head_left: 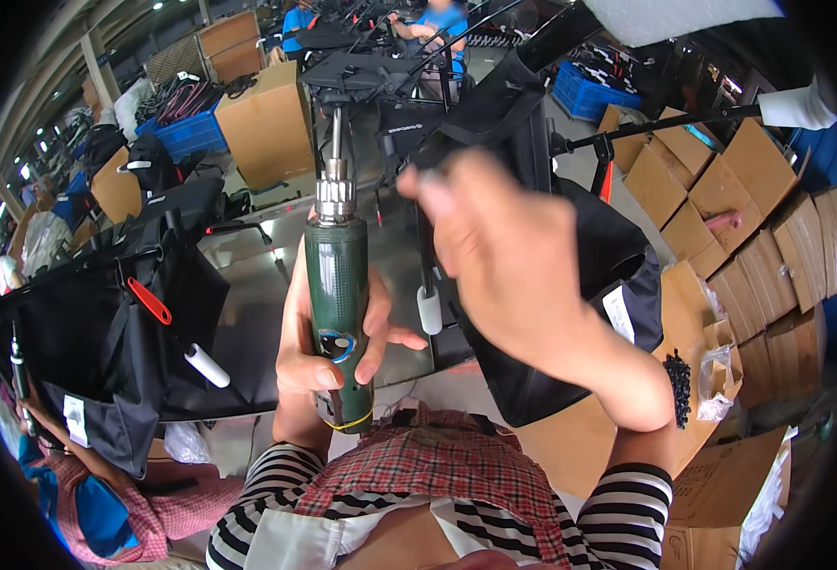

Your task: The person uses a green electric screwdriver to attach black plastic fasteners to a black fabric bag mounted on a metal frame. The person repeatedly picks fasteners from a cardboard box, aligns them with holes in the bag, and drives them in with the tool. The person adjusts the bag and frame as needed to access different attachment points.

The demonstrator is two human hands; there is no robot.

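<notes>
My left hand (316,353) grips a dark green power screwdriver (338,294) and holds it upright, its silver chuck and bit pointing up toward a black metal frame (366,74). My right hand (508,256) is raised close to the camera and blurred, fingers loosely curled, nothing visible in it. It hovers in front of a black fabric seat (570,313) that hangs on the frame. A white rubber cap (429,310) on a black tube shows just right of the screwdriver.
Another black fabric assembly (105,332) with a red strap and a white-capped tube lies at the left. Flat cardboard boxes (713,190) are stacked at the right, a small pile of black screws (678,384) on one. A person in pink plaid (124,494) is at lower left; workers in blue stand far back.
</notes>
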